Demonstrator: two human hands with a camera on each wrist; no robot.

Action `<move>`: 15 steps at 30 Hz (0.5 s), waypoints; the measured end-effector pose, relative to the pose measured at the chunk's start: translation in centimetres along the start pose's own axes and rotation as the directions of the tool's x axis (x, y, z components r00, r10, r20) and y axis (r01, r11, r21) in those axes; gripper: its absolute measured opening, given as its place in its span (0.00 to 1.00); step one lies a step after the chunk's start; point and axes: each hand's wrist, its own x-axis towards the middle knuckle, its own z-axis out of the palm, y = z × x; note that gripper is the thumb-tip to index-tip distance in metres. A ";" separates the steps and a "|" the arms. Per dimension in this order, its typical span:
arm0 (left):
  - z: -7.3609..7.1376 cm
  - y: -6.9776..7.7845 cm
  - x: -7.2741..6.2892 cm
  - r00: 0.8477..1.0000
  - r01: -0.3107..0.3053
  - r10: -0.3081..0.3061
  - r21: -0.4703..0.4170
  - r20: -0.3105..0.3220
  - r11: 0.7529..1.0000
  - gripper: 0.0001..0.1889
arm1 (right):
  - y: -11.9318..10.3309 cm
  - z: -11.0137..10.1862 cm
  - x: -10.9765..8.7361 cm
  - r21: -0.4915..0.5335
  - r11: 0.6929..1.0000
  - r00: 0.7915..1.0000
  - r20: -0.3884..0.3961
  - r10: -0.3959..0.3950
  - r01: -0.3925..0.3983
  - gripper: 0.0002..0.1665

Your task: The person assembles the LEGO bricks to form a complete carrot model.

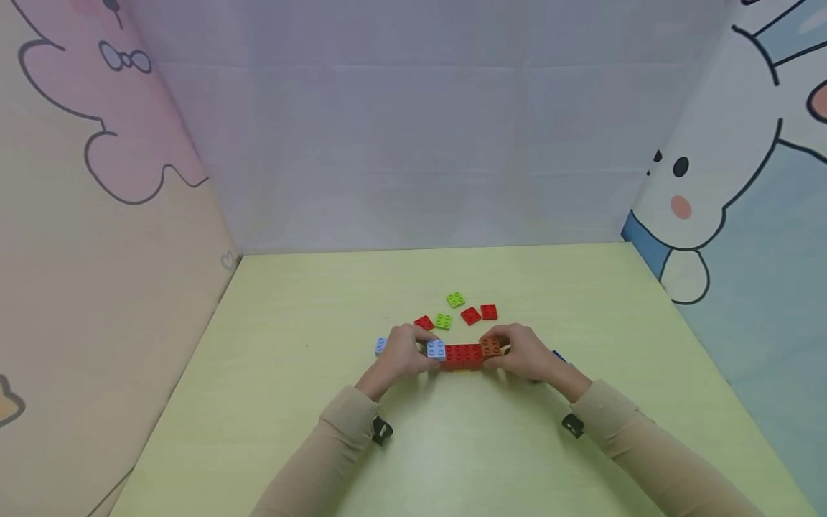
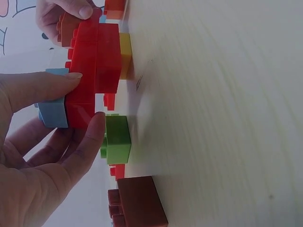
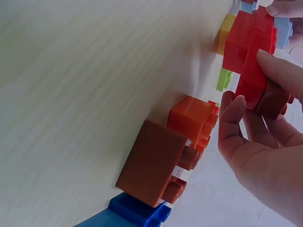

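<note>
Both hands hold one built stack of toy building bricks at the middle of the table. Its upper layer is a red row (image 1: 464,354), with a light blue brick (image 1: 436,350) on the left end and a brown brick (image 1: 491,346) on the right end. Under the row are another red brick (image 2: 109,59) and a yellow brick (image 2: 125,56) at the bottom. My left hand (image 1: 405,350) grips the light blue end, thumb and fingers on the blue and red bricks. At the brown end, my right hand (image 1: 525,352) pinches the red and brown bricks.
Behind the stack lie green bricks (image 1: 455,299) and red bricks (image 1: 489,311). Another light blue brick (image 1: 381,345) is left of the left hand. Beside the right hand, an orange brick (image 3: 191,116), a brown brick (image 3: 151,163) and a blue brick (image 3: 137,209) stand close together.
</note>
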 end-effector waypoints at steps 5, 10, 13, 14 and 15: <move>0.3 -0.2 -0.2 0.999 -0.039 0.039 -0.015 -0.012 0.999 0.19 | 0.1 0.1 -0.1 -0.001 1.000 1.000 -0.007 -0.004 0.004 0.22; 0.5 -0.3 -0.4 0.996 -0.088 0.088 0.019 -0.022 0.996 0.21 | 0.2 0.2 -0.1 0.004 1.000 1.000 -0.013 -0.002 0.002 0.23; 0.4 -0.3 -0.6 0.994 -0.105 0.107 0.060 -0.030 0.993 0.23 | 0.1 0.1 -0.1 0.005 1.000 1.000 -0.011 -0.003 0.003 0.22; 0.4 -0.4 -0.6 0.993 -0.109 0.111 0.061 -0.035 0.992 0.23 | 0.1 0.1 -0.1 0.003 1.000 1.000 -0.010 -0.003 0.003 0.22; 0.3 -0.5 -0.7 0.992 -0.115 0.117 0.061 -0.041 0.992 0.24 | 0.1 0.1 -0.1 0.003 1.000 1.000 -0.008 -0.005 0.005 0.22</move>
